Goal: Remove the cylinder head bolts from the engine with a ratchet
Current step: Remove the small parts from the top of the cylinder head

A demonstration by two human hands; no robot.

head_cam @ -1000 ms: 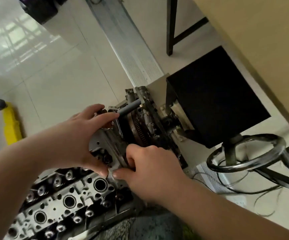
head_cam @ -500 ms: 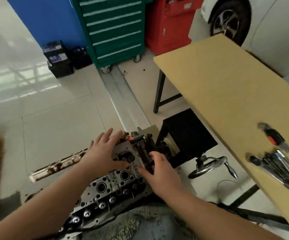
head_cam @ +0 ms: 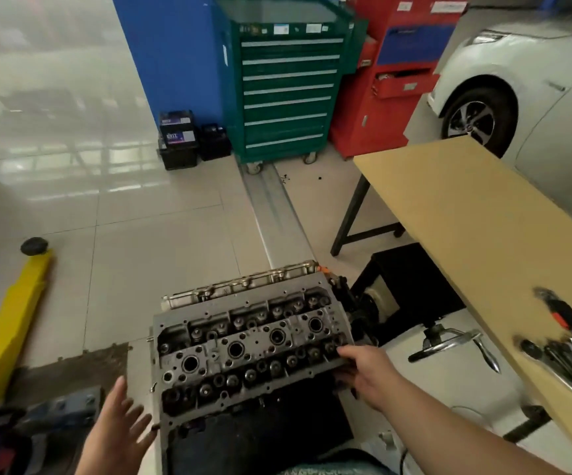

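The grey cylinder head sits on the engine on a stand, its top face up, with round bores and dark valve springs showing. My right hand touches the head's near right corner with loose fingers. My left hand hovers off the head's near left corner, fingers spread, holding nothing. Several metal tools, one with a red and black handle, lie on the wooden table to the right. I cannot pick out a ratchet among them.
A wooden table stands on the right. The stand's chrome handwheel juts out below it. A yellow lift arm lies on the floor at left. Green and red tool cabinets and a white car stand behind.
My head has lifted, so the room now shows. Both hands have come off the head's far end; the left pulled back to the near left, the right to the near right corner.
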